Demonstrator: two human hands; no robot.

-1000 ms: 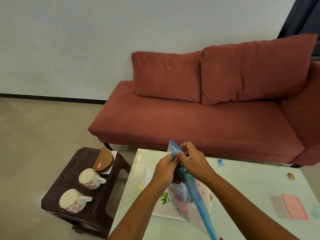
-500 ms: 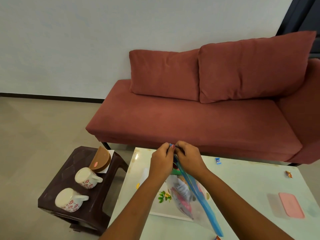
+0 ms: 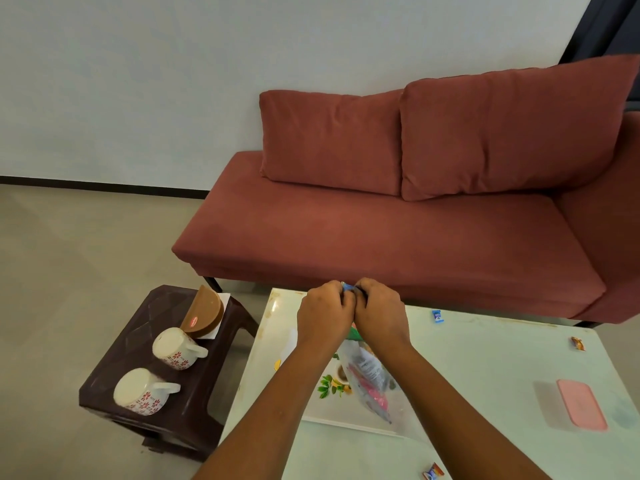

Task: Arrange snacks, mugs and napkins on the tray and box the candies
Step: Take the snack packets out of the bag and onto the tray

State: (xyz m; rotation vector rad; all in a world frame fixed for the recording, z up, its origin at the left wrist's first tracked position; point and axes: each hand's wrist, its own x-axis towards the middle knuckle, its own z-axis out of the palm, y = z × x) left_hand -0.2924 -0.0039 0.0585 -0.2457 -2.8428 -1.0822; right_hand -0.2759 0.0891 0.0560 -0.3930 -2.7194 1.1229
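We pinch the blue top edge of the clear plastic snack bag (image 3: 372, 382) between our left hand (image 3: 323, 315) and right hand (image 3: 379, 313), fingers clamped together, bag hanging over the white floral tray (image 3: 332, 410) on the pale table (image 3: 485, 375).

This is a home living room. Beyond the person's joined hands, the left hand (image 3: 323, 315) and the right hand (image 3: 379, 315), a rust-red fabric sofa (image 3: 381, 237) with two loose back cushions (image 3: 433, 140) stands against a plain pale wall (image 3: 173, 81) with a dark skirting strip. The hands work over a low pale counter (image 3: 485, 375) of coffee-table height set just before the sofa. To the left of the hands, a small dark plastic stool (image 3: 121, 375) carries two flowered mugs (image 3: 175, 348) on a bare beige floor (image 3: 69, 254).
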